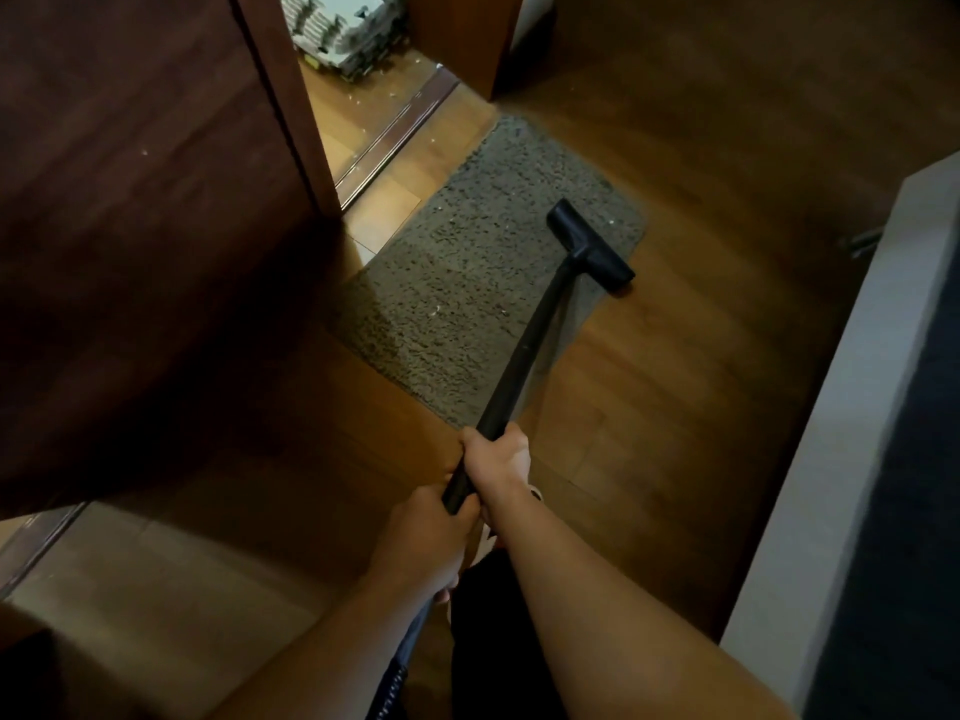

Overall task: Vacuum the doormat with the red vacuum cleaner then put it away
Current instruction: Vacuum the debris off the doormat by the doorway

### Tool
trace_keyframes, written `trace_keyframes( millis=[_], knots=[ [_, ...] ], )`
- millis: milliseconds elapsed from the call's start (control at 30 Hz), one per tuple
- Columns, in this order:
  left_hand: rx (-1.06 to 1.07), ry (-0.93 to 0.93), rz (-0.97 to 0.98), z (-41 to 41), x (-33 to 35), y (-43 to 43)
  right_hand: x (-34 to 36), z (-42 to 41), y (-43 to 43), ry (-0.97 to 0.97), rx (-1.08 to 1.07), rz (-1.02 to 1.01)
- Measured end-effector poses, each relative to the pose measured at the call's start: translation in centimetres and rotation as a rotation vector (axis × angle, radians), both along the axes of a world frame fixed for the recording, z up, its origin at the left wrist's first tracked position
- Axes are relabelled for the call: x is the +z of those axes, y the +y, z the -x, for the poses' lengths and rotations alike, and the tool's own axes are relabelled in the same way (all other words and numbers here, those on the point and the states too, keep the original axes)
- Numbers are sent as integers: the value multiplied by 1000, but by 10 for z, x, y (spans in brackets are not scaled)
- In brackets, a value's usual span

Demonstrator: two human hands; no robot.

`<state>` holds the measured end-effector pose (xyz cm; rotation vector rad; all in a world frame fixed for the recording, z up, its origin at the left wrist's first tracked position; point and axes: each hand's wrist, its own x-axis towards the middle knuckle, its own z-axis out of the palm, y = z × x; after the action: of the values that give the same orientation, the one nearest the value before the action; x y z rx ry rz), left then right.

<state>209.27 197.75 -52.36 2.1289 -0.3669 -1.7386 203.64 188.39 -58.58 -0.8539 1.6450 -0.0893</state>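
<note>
On the mat [483, 283] near its right edge rests the nozzle [589, 245], because both hands, right [498, 459] above left [431, 532], close fully around the wand [524, 350] to steer it.

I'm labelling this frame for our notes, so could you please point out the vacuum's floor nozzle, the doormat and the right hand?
floor nozzle [589, 245]: head view, on the middle of the black head.
doormat [467, 283]: head view, on bare pile near its centre.
right hand [498, 459]: head view, on the back of the hand.
</note>
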Motion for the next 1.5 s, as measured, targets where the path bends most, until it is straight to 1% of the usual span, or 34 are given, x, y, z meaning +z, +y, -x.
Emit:
trace_keyframes(
  millis=[133, 233, 400, 633, 800, 1033, 1400, 1500],
  knots=[
    [16, 2, -2, 12, -7, -42, -9, 8, -40, 21, 3, 22],
    [31, 6, -40, 19, -10, -73, -10, 15, -72, 24, 2, 13],
    [6, 1, -43, 26, -13, -116, -18, 25, -113, 11, -12, -1],
    [3, -5, 4, 27, -19, -153, -18, 28, -155, 30, -5, 3],
    [28, 0, -6, 24, -23, -162, -18, 23, -163, 39, -12, 9],
    [11, -3, 2, 16, -16, -131, -10, 15, -132, 41, -14, 6],
    [106, 47, -46, 1, 8, -10, 11, -5, -11, 24, 13, -32],
    [121, 41, -27, -4, 11, 21, 15, -11, 18, 19, 35, -33]
  ],
)
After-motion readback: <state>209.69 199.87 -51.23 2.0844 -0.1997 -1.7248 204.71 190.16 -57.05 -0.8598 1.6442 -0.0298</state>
